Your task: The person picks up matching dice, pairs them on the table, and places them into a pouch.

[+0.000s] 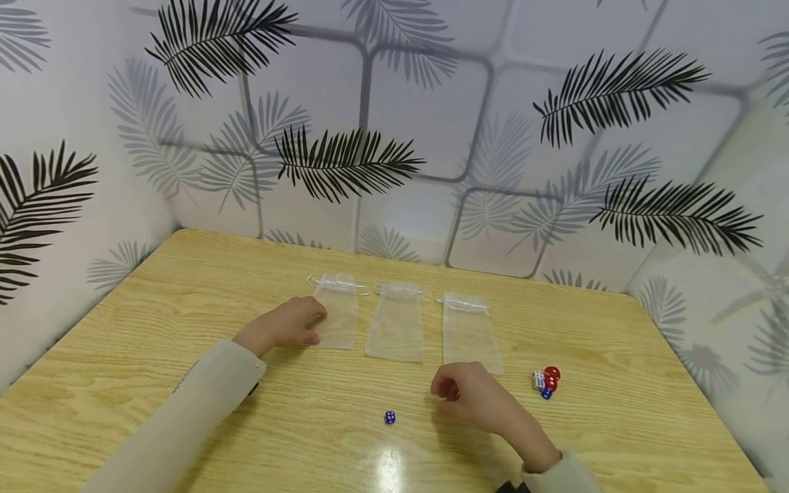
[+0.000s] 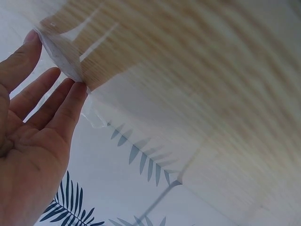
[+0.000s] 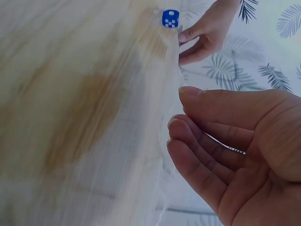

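Note:
Three sheer white drawstring pouches lie in a row on the table: the left pouch (image 1: 340, 322), the middle pouch (image 1: 396, 325) and the right pouch (image 1: 471, 335). My left hand (image 1: 290, 324) touches the left pouch at its left side. In the left wrist view, thumb and fingertips (image 2: 80, 89) stand apart along the white edge of the pouch. Loosely bent and holding nothing, my right hand (image 1: 477, 400) hovers low over the table, just in front of the right pouch. A single blue die (image 1: 390, 417) sits to its left.
Right of the right hand is a small cluster of dice: white dice (image 1: 539, 380), red dice (image 1: 552, 378) and a blue die (image 1: 546, 394). The wood-grain table (image 1: 296, 424) meets a leaf-patterned wall (image 1: 407, 219) at the back and sides.

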`<state>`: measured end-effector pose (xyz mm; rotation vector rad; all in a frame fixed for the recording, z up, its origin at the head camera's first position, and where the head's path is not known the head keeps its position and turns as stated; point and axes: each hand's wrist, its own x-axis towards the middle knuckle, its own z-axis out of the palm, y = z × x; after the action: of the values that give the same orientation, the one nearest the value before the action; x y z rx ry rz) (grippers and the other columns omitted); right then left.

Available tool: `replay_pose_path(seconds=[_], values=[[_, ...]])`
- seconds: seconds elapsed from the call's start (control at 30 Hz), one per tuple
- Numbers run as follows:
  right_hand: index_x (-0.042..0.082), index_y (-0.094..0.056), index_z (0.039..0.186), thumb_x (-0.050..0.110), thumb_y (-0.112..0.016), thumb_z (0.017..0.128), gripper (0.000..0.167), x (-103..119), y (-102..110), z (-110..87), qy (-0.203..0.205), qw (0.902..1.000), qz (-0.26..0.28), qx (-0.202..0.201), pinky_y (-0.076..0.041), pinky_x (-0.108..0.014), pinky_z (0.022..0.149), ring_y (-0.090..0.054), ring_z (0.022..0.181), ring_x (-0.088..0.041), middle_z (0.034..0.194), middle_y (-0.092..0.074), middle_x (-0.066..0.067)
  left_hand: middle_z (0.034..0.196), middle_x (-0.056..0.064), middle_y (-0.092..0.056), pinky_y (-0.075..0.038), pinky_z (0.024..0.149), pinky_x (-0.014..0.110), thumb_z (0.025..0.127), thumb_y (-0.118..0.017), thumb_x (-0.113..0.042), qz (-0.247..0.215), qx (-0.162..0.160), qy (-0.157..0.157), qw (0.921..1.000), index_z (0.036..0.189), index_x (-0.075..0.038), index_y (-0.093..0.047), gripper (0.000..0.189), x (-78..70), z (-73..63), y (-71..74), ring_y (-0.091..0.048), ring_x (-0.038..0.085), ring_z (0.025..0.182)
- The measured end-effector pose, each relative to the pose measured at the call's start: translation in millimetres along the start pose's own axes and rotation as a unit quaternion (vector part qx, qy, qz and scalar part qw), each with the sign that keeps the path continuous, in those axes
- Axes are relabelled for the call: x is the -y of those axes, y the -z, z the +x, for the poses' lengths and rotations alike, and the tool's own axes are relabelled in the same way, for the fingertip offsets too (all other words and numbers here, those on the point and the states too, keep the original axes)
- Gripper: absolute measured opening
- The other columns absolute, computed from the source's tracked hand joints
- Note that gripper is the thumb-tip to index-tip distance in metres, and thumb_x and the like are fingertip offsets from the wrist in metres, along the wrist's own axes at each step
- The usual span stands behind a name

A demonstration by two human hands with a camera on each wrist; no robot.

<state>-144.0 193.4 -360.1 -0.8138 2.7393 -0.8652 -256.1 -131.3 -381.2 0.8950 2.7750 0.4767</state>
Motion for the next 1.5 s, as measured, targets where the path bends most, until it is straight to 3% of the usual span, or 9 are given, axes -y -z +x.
replay_pose_path(seconds=[0.27,0.73,1.3,1.5], values=[[0.006,-0.063,0.082,0.0,-0.073,0.076,0.014,-16,11,-17.5,-0.045,0.9986,-0.013,-0.025,-0.047,-0.019,0.061,-0.053,0.07,-0.004,0.076,-0.061,0.002,0.127,0.023,-0.055,-0.042,0.099,0.05,0.088,-0.067,-0.014,-0.002,-0.003,-0.006,1.0,0.123,0.006,-0.055,0.042,1.8,0.0,-0.9,-0.051,0.04,0.118],[0.007,-0.064,0.084,0.004,-0.073,0.077,0.011,-47,29,-52.8,-0.085,0.9933,-0.037,-0.069,-0.049,-0.021,0.061,-0.056,0.069,-0.002,0.078,-0.063,0.003,0.129,0.024,-0.053,-0.039,0.102,0.051,0.089,-0.066,-0.013,-0.012,-0.001,0.005,0.9999,0.125,0.007,-0.054,0.043,2.6,-0.1,-0.5,-0.049,0.042,0.121],[0.003,-0.067,0.088,0.01,-0.074,0.078,0.014,-76,46,-81.8,-0.219,0.9646,-0.08,-0.123,-0.05,-0.025,0.062,-0.063,0.072,-0.013,0.08,-0.068,-0.001,0.128,0.023,-0.054,-0.041,0.101,0.05,0.088,-0.067,-0.014,0.002,-0.003,-0.005,1.0,0.123,0.005,-0.056,0.042,3.6,0.7,-1.0,-0.05,0.041,0.119],[0.003,-0.066,0.086,0.009,-0.074,0.077,0.013,-84,52,-84.5,-0.229,0.9607,-0.095,-0.126,-0.05,-0.026,0.062,-0.063,0.072,-0.014,0.078,-0.068,-0.002,0.128,0.023,-0.055,-0.041,0.1,0.05,0.088,-0.068,-0.015,0.009,-0.002,-0.007,0.9999,0.123,0.004,-0.056,0.042,1.9,-0.4,0.3,-0.051,0.041,0.118]])
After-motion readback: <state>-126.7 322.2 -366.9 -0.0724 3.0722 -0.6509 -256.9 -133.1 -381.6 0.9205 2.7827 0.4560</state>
